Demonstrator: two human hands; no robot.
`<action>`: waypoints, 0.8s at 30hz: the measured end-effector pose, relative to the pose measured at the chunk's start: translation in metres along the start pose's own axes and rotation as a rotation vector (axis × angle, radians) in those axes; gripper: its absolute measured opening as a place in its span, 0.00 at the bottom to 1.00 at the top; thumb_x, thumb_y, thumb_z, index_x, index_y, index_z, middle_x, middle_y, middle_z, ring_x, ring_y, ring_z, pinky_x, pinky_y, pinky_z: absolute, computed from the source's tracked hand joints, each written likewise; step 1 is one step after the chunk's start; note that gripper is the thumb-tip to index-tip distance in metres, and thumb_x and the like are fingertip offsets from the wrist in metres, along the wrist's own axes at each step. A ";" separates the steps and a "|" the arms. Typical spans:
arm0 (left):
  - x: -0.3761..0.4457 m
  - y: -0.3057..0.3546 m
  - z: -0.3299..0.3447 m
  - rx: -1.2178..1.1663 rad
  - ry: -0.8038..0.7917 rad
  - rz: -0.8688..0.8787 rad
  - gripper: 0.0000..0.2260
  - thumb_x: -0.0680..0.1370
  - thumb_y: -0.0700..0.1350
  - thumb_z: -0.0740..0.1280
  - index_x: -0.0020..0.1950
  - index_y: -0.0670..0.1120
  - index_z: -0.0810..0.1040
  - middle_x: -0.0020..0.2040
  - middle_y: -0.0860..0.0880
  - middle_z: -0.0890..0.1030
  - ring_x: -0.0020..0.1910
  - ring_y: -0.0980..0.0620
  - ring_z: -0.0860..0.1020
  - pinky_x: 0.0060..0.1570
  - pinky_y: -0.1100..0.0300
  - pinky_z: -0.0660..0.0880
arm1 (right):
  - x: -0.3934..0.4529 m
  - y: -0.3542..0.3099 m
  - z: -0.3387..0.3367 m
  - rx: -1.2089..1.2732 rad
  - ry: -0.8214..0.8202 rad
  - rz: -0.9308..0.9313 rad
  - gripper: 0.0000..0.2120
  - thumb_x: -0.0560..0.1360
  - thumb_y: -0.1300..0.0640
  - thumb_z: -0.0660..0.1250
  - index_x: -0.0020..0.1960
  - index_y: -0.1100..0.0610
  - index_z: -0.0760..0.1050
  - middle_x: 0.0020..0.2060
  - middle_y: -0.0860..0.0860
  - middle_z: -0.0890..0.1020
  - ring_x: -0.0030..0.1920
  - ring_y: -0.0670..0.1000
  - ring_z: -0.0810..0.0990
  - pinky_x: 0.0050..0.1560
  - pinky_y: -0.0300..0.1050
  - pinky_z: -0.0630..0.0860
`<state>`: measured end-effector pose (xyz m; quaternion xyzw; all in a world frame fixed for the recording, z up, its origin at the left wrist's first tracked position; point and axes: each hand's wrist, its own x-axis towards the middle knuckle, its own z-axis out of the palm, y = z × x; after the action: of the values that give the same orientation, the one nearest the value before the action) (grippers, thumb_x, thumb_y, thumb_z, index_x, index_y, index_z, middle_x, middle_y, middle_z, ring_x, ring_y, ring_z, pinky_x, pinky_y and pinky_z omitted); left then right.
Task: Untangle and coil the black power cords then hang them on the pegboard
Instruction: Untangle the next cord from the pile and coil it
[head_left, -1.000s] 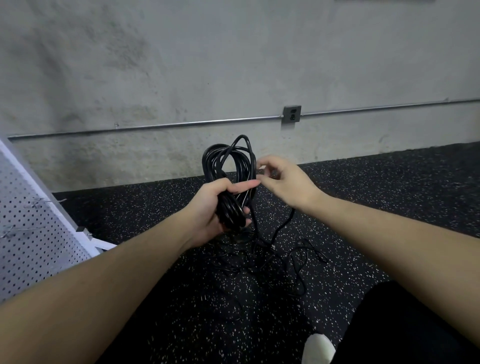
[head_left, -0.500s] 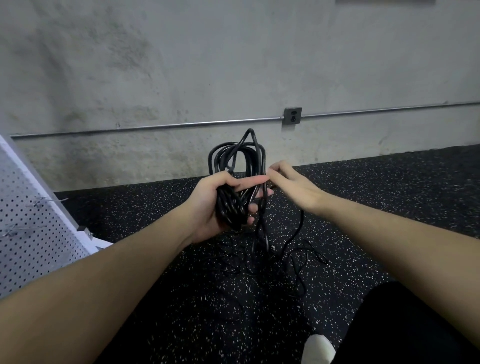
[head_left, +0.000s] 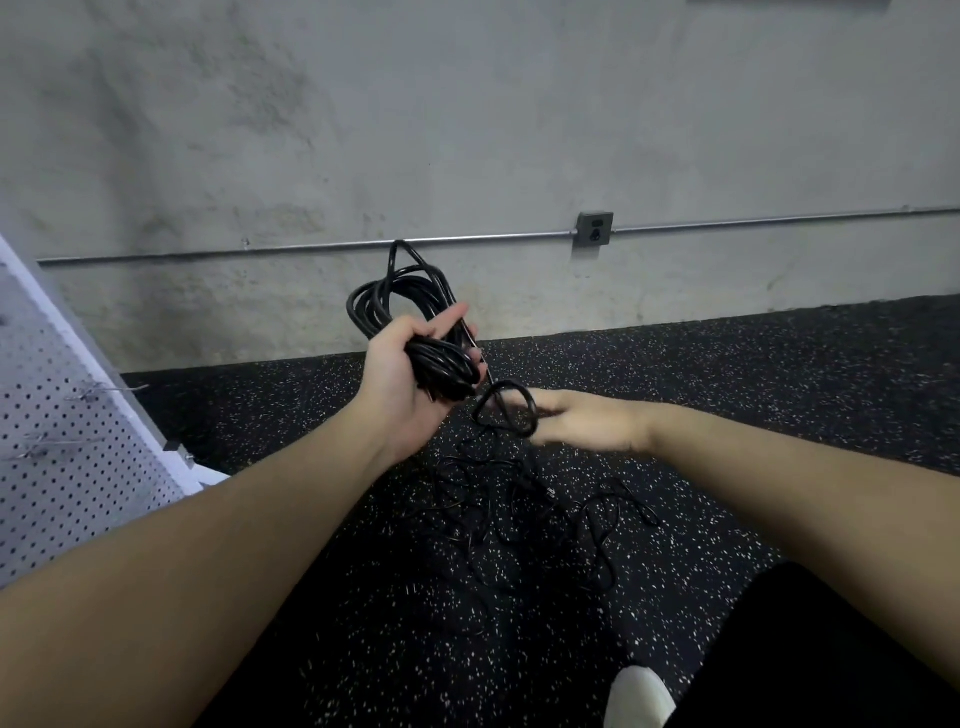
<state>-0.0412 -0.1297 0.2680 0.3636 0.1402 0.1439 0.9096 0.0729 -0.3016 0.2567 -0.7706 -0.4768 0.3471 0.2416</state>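
Observation:
My left hand (head_left: 402, 382) grips a coiled black power cord (head_left: 410, 306) held up in front of the wall, its loops rising above my fingers. A free strand leaves the coil and forms a small loop (head_left: 506, 410) around the blurred fingers of my right hand (head_left: 582, 421), which is just right of and below the coil. More black cords (head_left: 524, 514) lie tangled on the floor under both hands. The white pegboard (head_left: 57, 436) leans at the left edge, with bare metal hooks (head_left: 106, 389) sticking out.
A grey concrete wall stands behind, with a metal conduit and an outlet box (head_left: 594, 231). The floor is black speckled rubber (head_left: 779, 389). My dark trouser leg and a white shoe (head_left: 641, 696) are at the bottom right.
My left hand has tilted the coil left and raised it slightly. My right hand has dropped from beside the coil's top to below it, drawing the free strand down into a loop.

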 end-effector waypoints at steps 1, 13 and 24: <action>0.002 -0.001 -0.001 0.015 0.014 0.009 0.20 0.78 0.44 0.57 0.66 0.41 0.81 0.54 0.42 0.80 0.43 0.48 0.77 0.47 0.51 0.80 | -0.001 -0.006 0.002 0.120 -0.009 -0.021 0.24 0.77 0.42 0.62 0.73 0.33 0.65 0.77 0.39 0.66 0.71 0.38 0.68 0.75 0.54 0.61; 0.009 -0.007 0.003 0.176 0.108 0.130 0.19 0.80 0.44 0.57 0.62 0.44 0.84 0.49 0.47 0.84 0.46 0.51 0.80 0.57 0.51 0.76 | 0.008 -0.016 -0.006 0.786 0.030 0.437 0.24 0.71 0.36 0.73 0.56 0.53 0.76 0.28 0.45 0.66 0.27 0.44 0.64 0.30 0.35 0.68; 0.003 0.000 -0.001 0.353 0.145 0.098 0.21 0.70 0.50 0.73 0.62 0.45 0.82 0.40 0.49 0.81 0.42 0.48 0.80 0.55 0.50 0.78 | 0.001 -0.009 -0.015 1.106 0.425 0.048 0.10 0.83 0.53 0.64 0.58 0.59 0.75 0.30 0.46 0.72 0.28 0.44 0.70 0.32 0.40 0.77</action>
<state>-0.0385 -0.1277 0.2669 0.5128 0.2107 0.1871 0.8110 0.0796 -0.2977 0.2720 -0.5936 -0.1487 0.3876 0.6894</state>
